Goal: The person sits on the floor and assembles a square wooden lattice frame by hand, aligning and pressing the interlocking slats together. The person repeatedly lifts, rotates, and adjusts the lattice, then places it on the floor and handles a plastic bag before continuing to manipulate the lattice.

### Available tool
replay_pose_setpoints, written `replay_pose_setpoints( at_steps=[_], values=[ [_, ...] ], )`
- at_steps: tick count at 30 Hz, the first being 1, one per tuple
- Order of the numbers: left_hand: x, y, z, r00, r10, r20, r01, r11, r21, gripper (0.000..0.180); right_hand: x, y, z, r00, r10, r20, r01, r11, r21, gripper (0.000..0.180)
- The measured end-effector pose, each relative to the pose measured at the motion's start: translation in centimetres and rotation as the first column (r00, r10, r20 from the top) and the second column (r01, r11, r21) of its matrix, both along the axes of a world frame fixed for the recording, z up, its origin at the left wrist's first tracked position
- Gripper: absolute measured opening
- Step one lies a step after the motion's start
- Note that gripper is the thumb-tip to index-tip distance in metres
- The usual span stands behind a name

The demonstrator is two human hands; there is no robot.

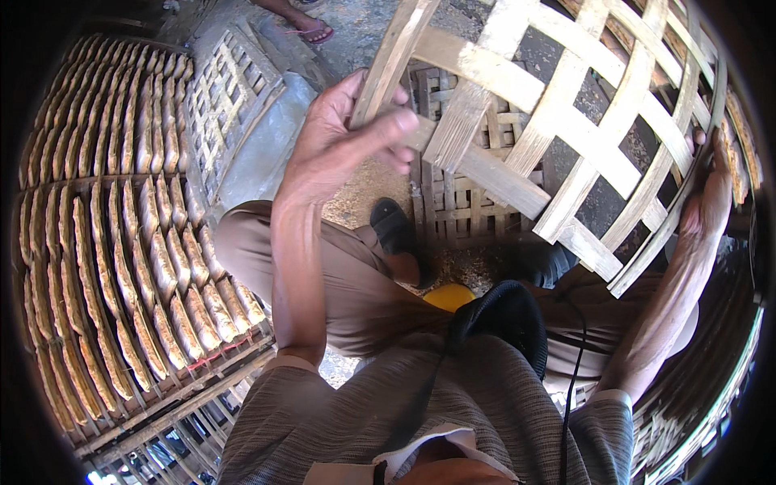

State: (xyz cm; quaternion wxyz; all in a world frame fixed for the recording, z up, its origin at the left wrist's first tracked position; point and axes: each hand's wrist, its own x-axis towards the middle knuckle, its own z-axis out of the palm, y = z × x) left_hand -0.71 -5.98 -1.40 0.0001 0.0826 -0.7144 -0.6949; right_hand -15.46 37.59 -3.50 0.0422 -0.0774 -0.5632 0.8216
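Note:
A woven bamboo lattice panel (473, 69) is tilted up in front of me, between my two hands. My left hand (331, 153) closes on its left edge slat, with the thumb over the near side and the fingers partly behind it, slightly blurred. At the far right, my right hand (708, 194) grips the panel's curved right edge; most of its fingers are hidden behind that edge. Beyond and below the panel, a second bamboo lattice (461, 198) is partly covered by it.
Racks on the left hold many rows of tan, thin slabs (121, 242) on edge. Another lattice panel (230, 97) leans beside them. A yellow object (449, 297) lies between my legs. Another person's sandaled foot (314, 31) shows at the top. Stacked slats (695, 404) stand at right.

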Motion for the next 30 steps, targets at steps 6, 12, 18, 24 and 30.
replay_pose_setpoints(
  at_steps=[6, 12, 18, 24, 30],
  values=[
    [-0.3, 0.7, -2.8, 0.99, 0.121, 0.071, -0.139, 0.913, 0.385, 0.017, 0.0, -0.4, 0.0, 0.983, -0.171, -0.071, 0.174, 0.984, 0.03, 0.029],
    [-0.5, 3.6, -3.1, 0.968, 0.224, 0.11, -0.247, 0.919, 0.308, 0.022, 0.7, -2.5, 1.1, 0.94, -0.29, -0.18, 0.302, 0.952, 0.048, 0.023],
    [-1.3, 3.0, -4.0, 0.961, 0.139, 0.238, -0.227, 0.889, 0.397, 0.043, 0.1, -1.6, 0.2, 0.927, -0.315, -0.202, 0.307, 0.949, -0.07, 0.022],
    [-1.2, 2.8, -3.1, 0.996, 0.084, 0.012, -0.081, 0.893, 0.442, 0.026, 0.0, 0.0, -0.1, 0.943, -0.286, -0.171, 0.284, 0.958, -0.039, 0.025],
    [-1.3, 3.6, -3.7, 0.986, 0.136, 0.094, -0.153, 0.964, 0.217, 0.02, 0.6, -1.3, 0.0, 0.951, -0.265, -0.157, 0.262, 0.964, -0.036, 0.025]
  ],
)
